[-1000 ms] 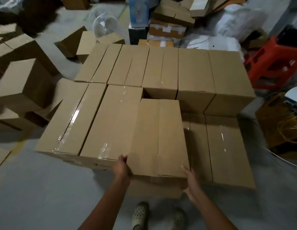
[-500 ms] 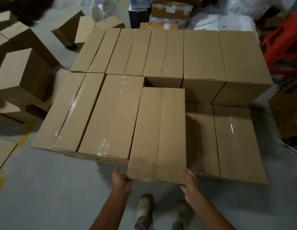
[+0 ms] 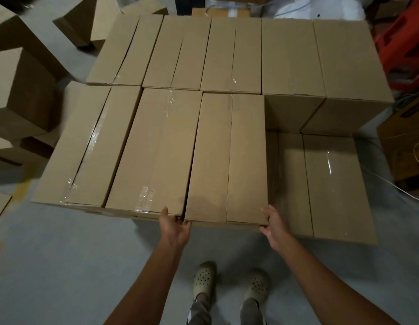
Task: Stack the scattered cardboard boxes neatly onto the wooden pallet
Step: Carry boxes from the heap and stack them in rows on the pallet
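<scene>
Head: left hand [image 3: 176, 227], right hand [image 3: 274, 227] on box [image 3: 227, 156]

Open step above lower boxes [image 3: 330, 184]; taller boxes [image 3: 321, 66] block behind.

On my screen the box [image 3: 227, 158] nearest the feet reads as plain matt brown cardboard, dry and faintly fibrous, and so do the other boxes [image 3: 290, 57] round it. The tape [image 3: 145, 198] along their seams is clear glossy plastic, wrinkled in places and catching the light. On the low box [image 3: 332, 202] it shows as a bright streak. The floor [image 3: 63, 266] looks to me like smooth grey concrete with a dull sheen. I see pale clogs [image 3: 203, 280] of matt, perforated plastic or rubber, grey cloth trousers [image 3: 200, 310], and a red object [image 3: 405, 43] of slightly shiny plastic.
</scene>
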A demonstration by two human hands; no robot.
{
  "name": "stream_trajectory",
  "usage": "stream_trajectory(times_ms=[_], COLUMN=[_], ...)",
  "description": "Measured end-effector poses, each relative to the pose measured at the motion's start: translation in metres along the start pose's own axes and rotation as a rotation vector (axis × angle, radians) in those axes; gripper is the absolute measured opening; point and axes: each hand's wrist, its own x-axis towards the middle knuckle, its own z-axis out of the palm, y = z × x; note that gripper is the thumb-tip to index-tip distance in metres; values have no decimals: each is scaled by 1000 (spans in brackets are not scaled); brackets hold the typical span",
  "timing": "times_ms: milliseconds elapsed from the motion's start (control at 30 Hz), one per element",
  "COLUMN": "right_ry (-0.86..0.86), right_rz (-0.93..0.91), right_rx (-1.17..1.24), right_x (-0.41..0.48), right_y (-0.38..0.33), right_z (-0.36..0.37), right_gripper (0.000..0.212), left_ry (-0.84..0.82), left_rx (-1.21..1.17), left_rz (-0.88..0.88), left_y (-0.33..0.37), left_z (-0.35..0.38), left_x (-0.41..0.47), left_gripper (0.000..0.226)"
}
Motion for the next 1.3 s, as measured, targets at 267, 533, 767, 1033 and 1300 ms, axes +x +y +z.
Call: stream_trajectory(times_ms=[267,533,767,1033,1300], right_ry=[-4,-39,-44,-70,-89], right_rz=[-21,-23,-17,-51,-69], right_rx=[53,176,207,147,-83], right_x=[-1,-2,-6,-8,-35], right_y=[0,3,0,-5,-23], right_z=[6,14,12,13,18], right_gripper=[66,79,70,70,60], left_ry=[-10,-23,-32,-28,25], left_rx=[-29,-38,-15,32,188], left_rz=[-9,-18,-34,-40,-42], left_y=[2,6,6,8,18], left_z=[4,7,4,8,26], left_x=[6,5,8,-2,-37], left_gripper=[54,63,67,67,67])
